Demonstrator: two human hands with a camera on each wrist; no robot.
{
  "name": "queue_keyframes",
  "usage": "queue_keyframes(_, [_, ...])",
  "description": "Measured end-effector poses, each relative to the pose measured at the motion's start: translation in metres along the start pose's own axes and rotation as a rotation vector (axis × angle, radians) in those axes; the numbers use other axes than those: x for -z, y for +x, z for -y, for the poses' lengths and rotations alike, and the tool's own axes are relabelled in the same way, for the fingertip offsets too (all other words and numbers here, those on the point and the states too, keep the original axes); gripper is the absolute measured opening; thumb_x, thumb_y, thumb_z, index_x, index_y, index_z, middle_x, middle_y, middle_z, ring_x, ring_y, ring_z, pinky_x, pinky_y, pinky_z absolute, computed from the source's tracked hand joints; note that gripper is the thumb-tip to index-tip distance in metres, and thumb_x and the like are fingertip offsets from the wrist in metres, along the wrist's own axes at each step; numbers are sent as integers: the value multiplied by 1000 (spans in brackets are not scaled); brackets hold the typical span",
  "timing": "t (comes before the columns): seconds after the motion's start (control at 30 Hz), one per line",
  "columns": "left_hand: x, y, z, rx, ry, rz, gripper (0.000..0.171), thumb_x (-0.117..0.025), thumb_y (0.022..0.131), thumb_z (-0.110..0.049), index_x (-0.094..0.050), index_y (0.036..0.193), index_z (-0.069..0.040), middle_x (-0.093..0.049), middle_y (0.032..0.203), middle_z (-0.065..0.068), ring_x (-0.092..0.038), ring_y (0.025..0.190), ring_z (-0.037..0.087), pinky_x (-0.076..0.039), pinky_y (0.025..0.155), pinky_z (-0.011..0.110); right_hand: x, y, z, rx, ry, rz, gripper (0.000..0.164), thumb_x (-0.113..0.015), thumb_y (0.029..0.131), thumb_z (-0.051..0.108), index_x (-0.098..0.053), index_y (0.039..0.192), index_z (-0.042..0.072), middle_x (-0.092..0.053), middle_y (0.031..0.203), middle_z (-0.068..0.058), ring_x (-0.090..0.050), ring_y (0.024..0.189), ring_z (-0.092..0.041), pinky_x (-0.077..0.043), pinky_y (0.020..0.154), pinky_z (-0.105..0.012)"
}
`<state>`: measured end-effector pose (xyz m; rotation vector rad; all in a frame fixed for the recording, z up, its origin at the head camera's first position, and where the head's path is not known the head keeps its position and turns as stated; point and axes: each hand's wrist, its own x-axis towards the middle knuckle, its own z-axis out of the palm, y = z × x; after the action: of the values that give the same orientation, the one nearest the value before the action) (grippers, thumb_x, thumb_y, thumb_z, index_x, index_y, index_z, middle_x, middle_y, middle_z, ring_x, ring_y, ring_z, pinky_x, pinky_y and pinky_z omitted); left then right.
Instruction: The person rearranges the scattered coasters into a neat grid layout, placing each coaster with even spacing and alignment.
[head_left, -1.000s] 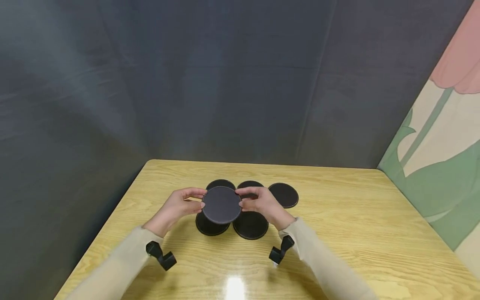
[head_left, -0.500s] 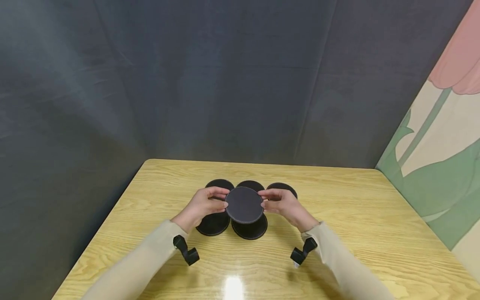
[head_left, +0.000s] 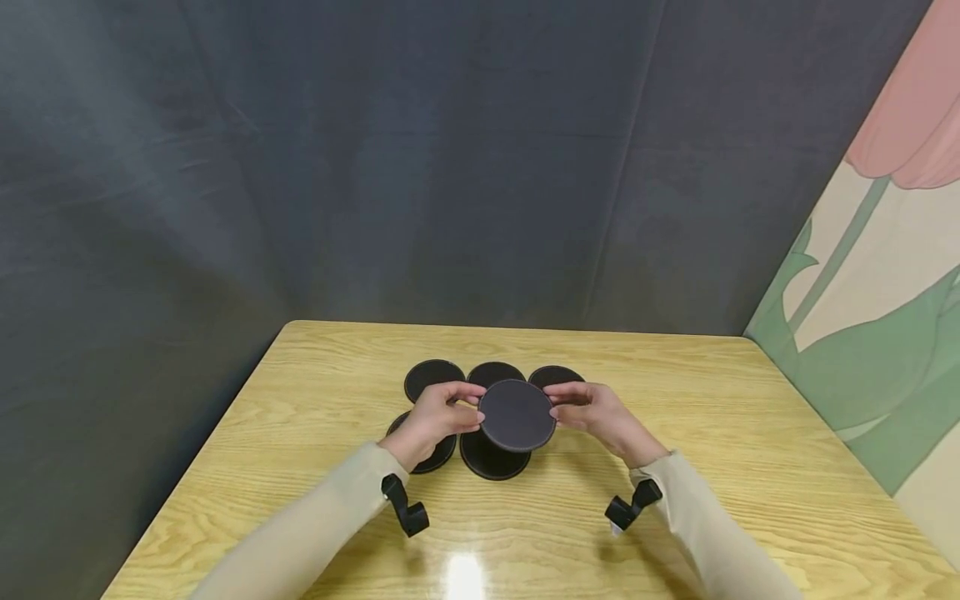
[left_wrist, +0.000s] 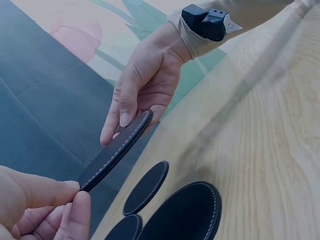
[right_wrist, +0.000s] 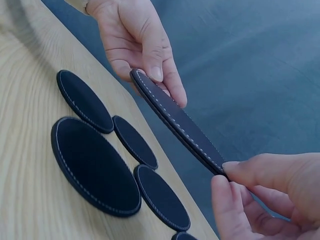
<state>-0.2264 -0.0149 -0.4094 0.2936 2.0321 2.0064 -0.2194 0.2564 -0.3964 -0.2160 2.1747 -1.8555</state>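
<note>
A round black coaster (head_left: pixel 517 415) with pale stitching round its rim is held above the table between both hands. My left hand (head_left: pixel 438 417) pinches its left edge between thumb and fingers, as the left wrist view shows up close. On the opposite edge, my right hand (head_left: pixel 603 419) pinches it the same way; both wrist views show the held coaster (right_wrist: pixel 175 120) tilted. Several matching coasters lie flat beneath in two rows: a back-left coaster (head_left: pixel 433 379), a back-right coaster (head_left: pixel 553 375) and a front coaster (head_left: pixel 493 458) among them. The hands and held coaster partly cover some of them.
The coasters lie on a light wood-grain table (head_left: pixel 675 433). A dark cloth (head_left: pixel 465 167) hangs behind its back edge and on the left. To the right is a panel (head_left: pixel 877 292) with a printed pink flower. Each wrist wears a small black camera mount.
Both hands have carried the held coaster to the right, from over the left coasters to over the middle and right ones. The grip looks unchanged, and the coasters on the table stay put.
</note>
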Motion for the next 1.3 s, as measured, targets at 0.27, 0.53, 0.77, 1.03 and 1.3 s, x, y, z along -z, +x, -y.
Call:
queue_keyframes(0.27, [-16,5,5,23,-63,-29,37,-66,81,11,-64,118,7,-56,96,12,-65,72,11,-59,72,28,10,-6,-8,-20,-39,-54,43,-63,90,-3,-52,129,-14,-61,112,-14,-65,89,-8,-57,85,-28])
queue_keyframes(0.53, [-28,10,14,37,-102,-28,38,-67,80,13,-64,117,7,-56,94,10,-64,70,11,-60,72,27,17,-11,-17,-50,-15,-80,43,-64,88,-4,-52,128,-15,-61,111,-13,-65,88,-8,-57,83,-25])
queue_keyframes(0.77, [-41,12,23,29,-125,-1,39,-64,82,15,-62,120,8,-54,95,11,-63,72,13,-59,73,27,26,-15,-25,-38,-98,-104,43,-67,88,-1,-55,126,-14,-61,118,-19,-66,87,-7,-57,81,-24])
queue_keyframes(1.03, [-54,11,31,14,-132,15,37,-61,80,17,-62,117,11,-55,92,10,-62,74,16,-60,75,32,39,-22,-36,-31,-112,-83,45,-66,88,-1,-53,128,-16,-61,118,-21,-65,90,-6,-57,81,-23])
queue_keyframes(1.3, [-66,11,34,-1,-113,44,36,-62,80,16,-64,115,9,-55,91,9,-61,71,12,-60,74,31,49,-27,-45,-58,-54,-68,47,-66,88,-2,-50,128,-19,-64,108,-10,-66,88,-6,-58,79,-24])
